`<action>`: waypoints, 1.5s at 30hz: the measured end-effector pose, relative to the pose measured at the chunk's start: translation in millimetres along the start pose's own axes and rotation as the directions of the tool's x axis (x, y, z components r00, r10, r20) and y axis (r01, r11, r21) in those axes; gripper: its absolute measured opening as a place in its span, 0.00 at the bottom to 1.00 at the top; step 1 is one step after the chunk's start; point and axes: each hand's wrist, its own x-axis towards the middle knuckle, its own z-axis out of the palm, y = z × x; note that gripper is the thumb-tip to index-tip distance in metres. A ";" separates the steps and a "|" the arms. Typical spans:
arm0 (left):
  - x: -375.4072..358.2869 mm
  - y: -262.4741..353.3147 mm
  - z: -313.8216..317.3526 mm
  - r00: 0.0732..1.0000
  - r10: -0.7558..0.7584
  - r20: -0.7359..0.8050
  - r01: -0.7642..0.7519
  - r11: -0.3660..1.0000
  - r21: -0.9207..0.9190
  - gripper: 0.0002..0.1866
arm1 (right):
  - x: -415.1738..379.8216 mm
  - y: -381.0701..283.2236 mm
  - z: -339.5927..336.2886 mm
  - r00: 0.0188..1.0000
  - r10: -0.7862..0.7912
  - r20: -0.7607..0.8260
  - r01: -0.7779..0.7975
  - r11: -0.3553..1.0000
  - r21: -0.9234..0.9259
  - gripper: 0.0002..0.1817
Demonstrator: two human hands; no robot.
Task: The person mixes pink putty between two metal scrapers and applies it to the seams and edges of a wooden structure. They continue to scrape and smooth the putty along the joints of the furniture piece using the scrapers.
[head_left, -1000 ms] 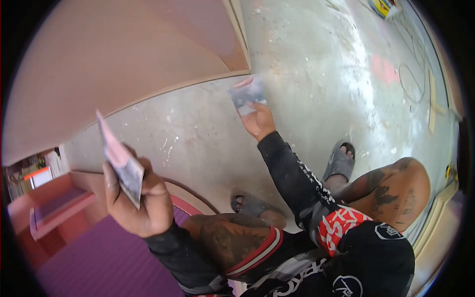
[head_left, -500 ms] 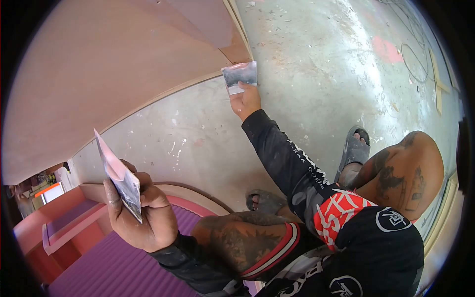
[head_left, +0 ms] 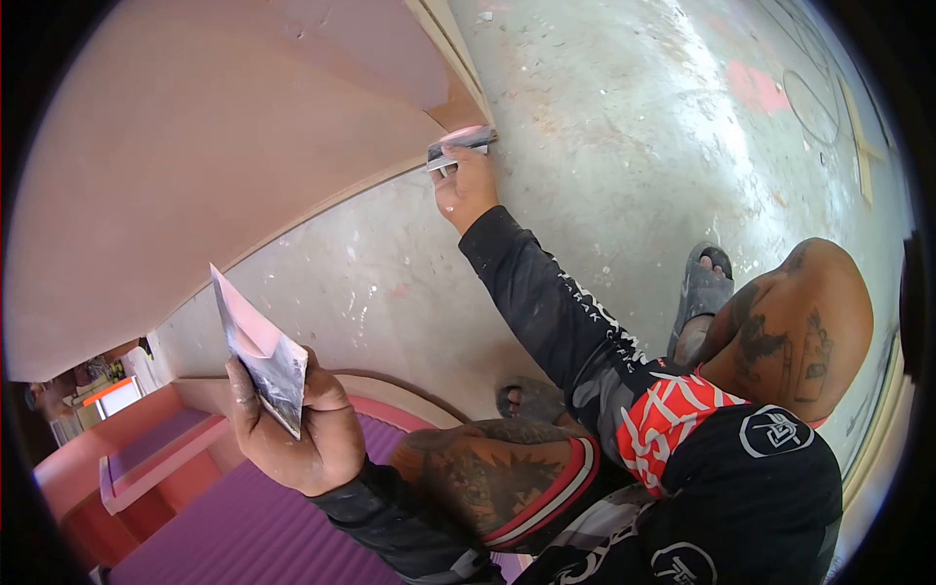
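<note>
My left hand (head_left: 302, 434) grips a flat metal putty spreader (head_left: 278, 385) by its lower part. Pink filler (head_left: 255, 333) covers part of that blade, which tilts up toward the upper left. Farther out, my right hand (head_left: 466, 183) is closed around a second putty spreader (head_left: 448, 153). This one is at the corner of a large brownish-pink board (head_left: 214, 127), with pink filler showing along its far edge. Whether its edge presses on the board is hard to make out. Some fingers of my right hand are hidden.
Grey concrete floor (head_left: 585, 127) with pale splashes lies beyond the board. A purple ribbed surface (head_left: 244, 531) and a pink shelf-like frame (head_left: 161, 463) are at lower left. My legs and sandals (head_left: 704, 288) are at right. A cable loop (head_left: 811, 107) lies at far right.
The right spreader has tipped to a flatter angle and moved slightly left at the board's corner. My left hand has shifted a little right and turned its spreader, showing more of the blade's face.
</note>
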 end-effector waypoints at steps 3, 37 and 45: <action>-0.5 -5.8 10.1 0.999 0.021 -0.039 -0.020 0.999 0.025 0.18 | -16.9 -6.1 28.6 1.000 0.011 0.001 -0.011 1.000 0.008 0.44; 19.2 -4.1 3.8 0.914 -0.031 -0.404 0.160 0.944 0.290 0.19 | -194.8 -61.9 87.0 0.152 0.170 0.974 0.852 0.476 -0.216 0.23; 14.4 12.6 -9.8 0.970 0.089 -0.227 -0.019 0.957 0.291 0.18 | -122.0 -43.7 -34.0 0.851 0.207 0.483 0.473 0.099 -0.876 0.22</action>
